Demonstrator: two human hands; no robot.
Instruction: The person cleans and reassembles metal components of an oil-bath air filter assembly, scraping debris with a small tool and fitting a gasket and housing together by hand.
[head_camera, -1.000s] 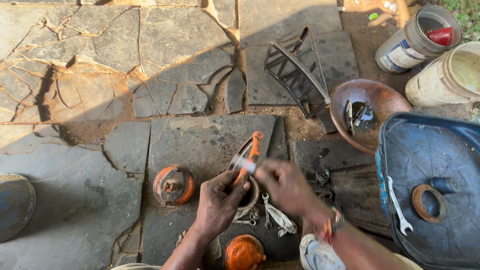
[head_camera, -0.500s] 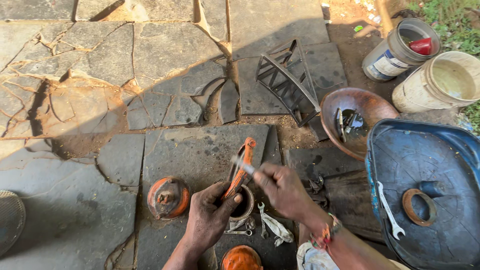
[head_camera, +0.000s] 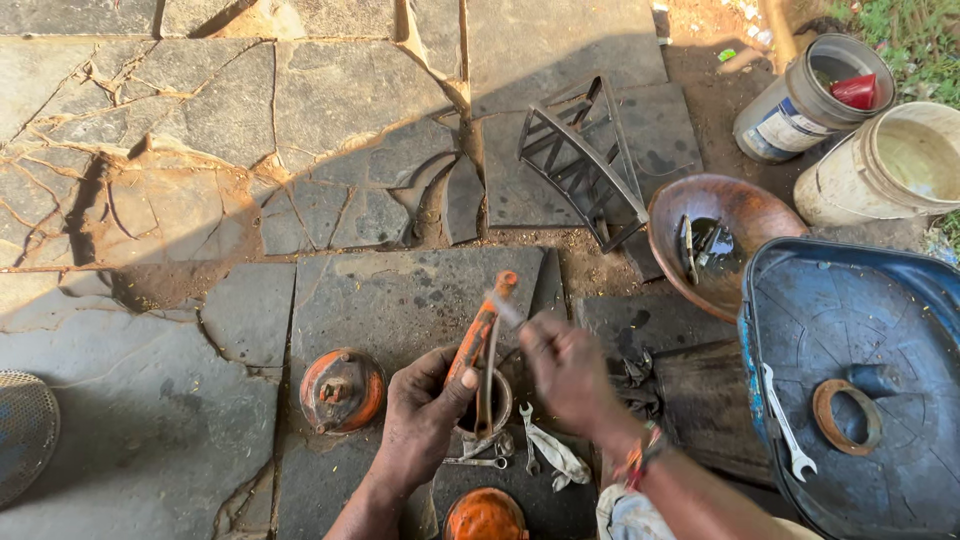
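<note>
Outdoor repair spot: cracked stone paving (head_camera: 330, 110), spanners (head_camera: 788, 432), buckets (head_camera: 885, 165), greasy parts.

Outdoor floor (head_camera: 350, 90) is laid w/ cracked grey flagstones, soil shown in the gaps. Far left is lit by strong sun; near part is shaded. Grass (head_camera: 915, 30) is seen at far right.

Matt, cracked stone slabs (head_camera: 400, 290), a rusty metal bowl (head_camera: 740, 205), and glossy orange-painted metal housing (head_camera: 342, 390).

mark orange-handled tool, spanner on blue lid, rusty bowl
orange-handled tool (head_camera: 478, 340), head view, mid handle.
spanner (head_camera: 786, 430), head view, mid shaft.
rusty bowl (head_camera: 745, 200), head view, bare inner wall.
</note>
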